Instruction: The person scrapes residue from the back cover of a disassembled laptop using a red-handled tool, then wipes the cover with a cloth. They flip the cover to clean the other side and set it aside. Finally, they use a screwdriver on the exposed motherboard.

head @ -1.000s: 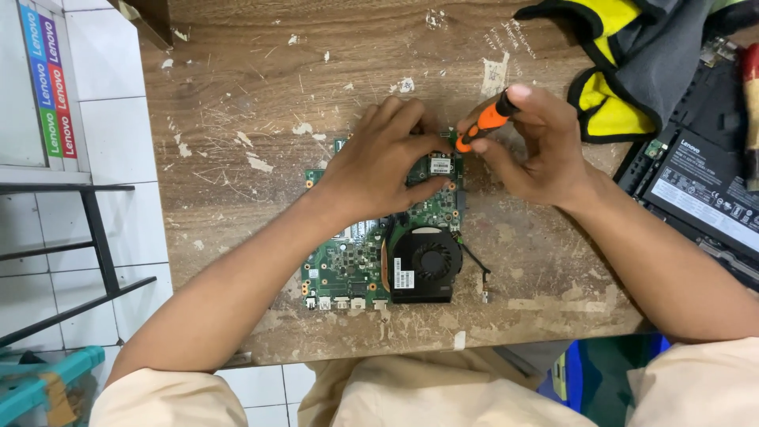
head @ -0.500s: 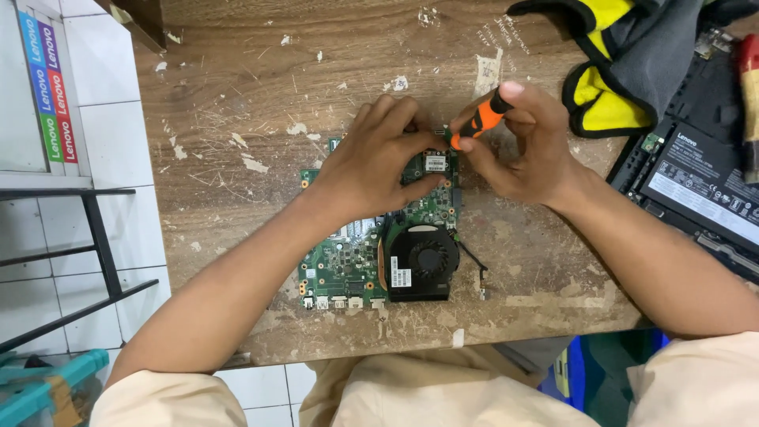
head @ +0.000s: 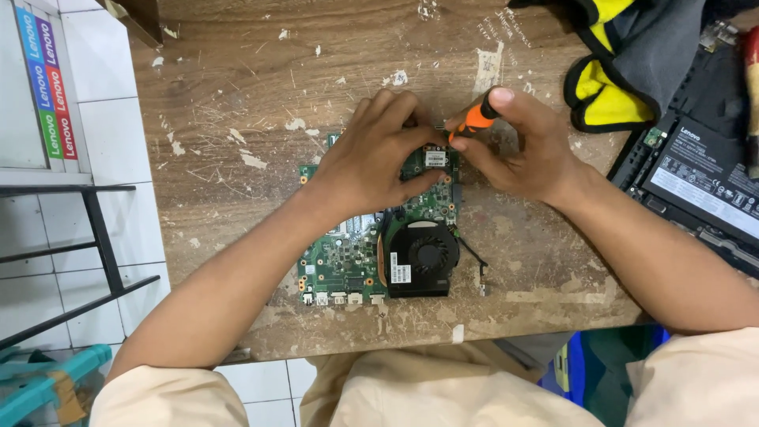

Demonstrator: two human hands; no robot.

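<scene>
Orange-handled screwdriver [head: 477, 120], pinched in our right hand [head: 518, 150], has barely shifted on the green circuit board [head: 348, 253] our left hand [head: 371, 162] still presses flat, so we judge fastener work ongoing.

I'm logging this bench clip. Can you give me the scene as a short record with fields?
surface: worn wooden table
left hand: pressing on green circuit board
right hand: gripping orange screwdriver, tip at the board's top edge
on board: black fan
right of table: open laptop base, yellow-grey cloth
</scene>
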